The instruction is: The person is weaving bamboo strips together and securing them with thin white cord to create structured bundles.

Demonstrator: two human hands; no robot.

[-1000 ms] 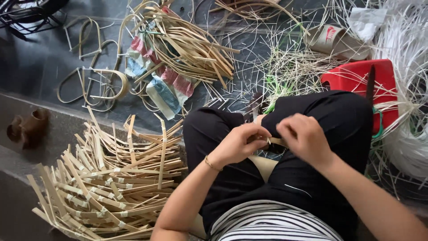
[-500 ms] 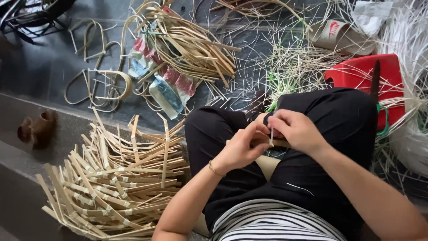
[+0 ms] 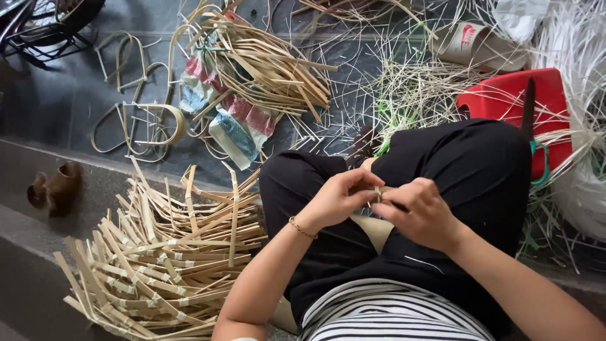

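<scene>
The left hand [image 3: 338, 201] and the right hand [image 3: 421, 211] meet over the lap, fingertips touching a small bamboo strip piece [image 3: 377, 192] between them. Left of the hands, and nearer the person, a heap of bound bamboo pieces [image 3: 161, 259] lies on the floor. Beyond the hands to the left, a bundle of loose strips [image 3: 265, 63] lies on a patterned sack [image 3: 230, 120], with bent loops [image 3: 136, 120] further left. Beyond the hands to the right sits a plastic stool [image 3: 511, 104], a sandal [image 3: 470, 44] behind it.
</scene>
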